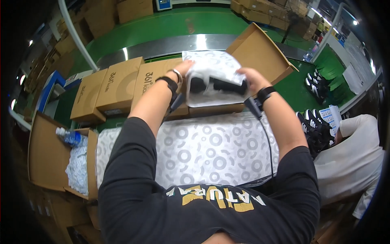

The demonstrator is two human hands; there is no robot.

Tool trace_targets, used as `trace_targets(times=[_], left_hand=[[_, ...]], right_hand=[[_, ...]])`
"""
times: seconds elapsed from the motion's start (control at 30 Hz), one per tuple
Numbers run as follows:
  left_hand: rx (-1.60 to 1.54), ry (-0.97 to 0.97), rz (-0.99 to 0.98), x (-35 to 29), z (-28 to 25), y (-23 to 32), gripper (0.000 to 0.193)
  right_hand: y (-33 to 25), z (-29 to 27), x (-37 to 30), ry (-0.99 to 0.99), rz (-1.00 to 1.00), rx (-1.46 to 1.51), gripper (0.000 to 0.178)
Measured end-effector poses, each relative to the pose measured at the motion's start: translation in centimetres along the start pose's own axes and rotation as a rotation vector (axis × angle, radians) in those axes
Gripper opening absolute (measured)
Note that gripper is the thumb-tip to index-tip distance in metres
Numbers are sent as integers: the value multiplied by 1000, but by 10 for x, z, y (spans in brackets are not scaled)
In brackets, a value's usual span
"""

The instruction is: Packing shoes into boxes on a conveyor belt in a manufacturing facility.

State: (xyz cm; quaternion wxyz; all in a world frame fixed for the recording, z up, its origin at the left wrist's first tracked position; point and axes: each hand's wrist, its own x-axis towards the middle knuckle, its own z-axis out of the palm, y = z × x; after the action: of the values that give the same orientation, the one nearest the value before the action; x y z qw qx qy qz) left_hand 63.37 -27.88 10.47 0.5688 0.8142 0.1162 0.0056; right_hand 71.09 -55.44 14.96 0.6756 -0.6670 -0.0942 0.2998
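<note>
White tissue-paper bundle with grey print and black contents showing [211,67]: one, held over an open brown cardboard box [262,55]; contact with box, cannot tell. Left hand [185,68]: fingers closed on bundle's left edge, tips partly hidden. Right hand [252,80]: fingers bent, gripping its right edge. Nearer the body: flat white paper sheets with grey rings [211,150]. Left: closed brown cardboard boxes [118,85], in a row.
</note>
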Motion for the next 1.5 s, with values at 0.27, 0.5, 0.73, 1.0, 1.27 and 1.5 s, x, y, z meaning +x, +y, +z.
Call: trace_targets(times=[0.27, 0.5, 0.73, 1.0, 1.27, 1.5], left_hand=[[1260, 86, -53, -38, 76, -34, 62], [618, 273, 9, -40, 110, -26, 86], [-185, 573, 79, -19, 70, -18, 83], [427, 264, 32, -2, 56, -53, 44], [1130, 115, 390, -105, 99, -2, 59], [1185, 297, 349, -79, 130, -83, 39]], right_hand=[[61, -24, -74, -589, -161, -1306, 41], [73, -82, -50, 183, -410, -731, 64], [71, -39, -44, 69, -550, -802, 89], [66, 9, -31, -117, -230, -1569, 93], [118, 0, -55, 108, -549, -1456, 80], [104, 24, -71, 75, -364, -1587, 75]])
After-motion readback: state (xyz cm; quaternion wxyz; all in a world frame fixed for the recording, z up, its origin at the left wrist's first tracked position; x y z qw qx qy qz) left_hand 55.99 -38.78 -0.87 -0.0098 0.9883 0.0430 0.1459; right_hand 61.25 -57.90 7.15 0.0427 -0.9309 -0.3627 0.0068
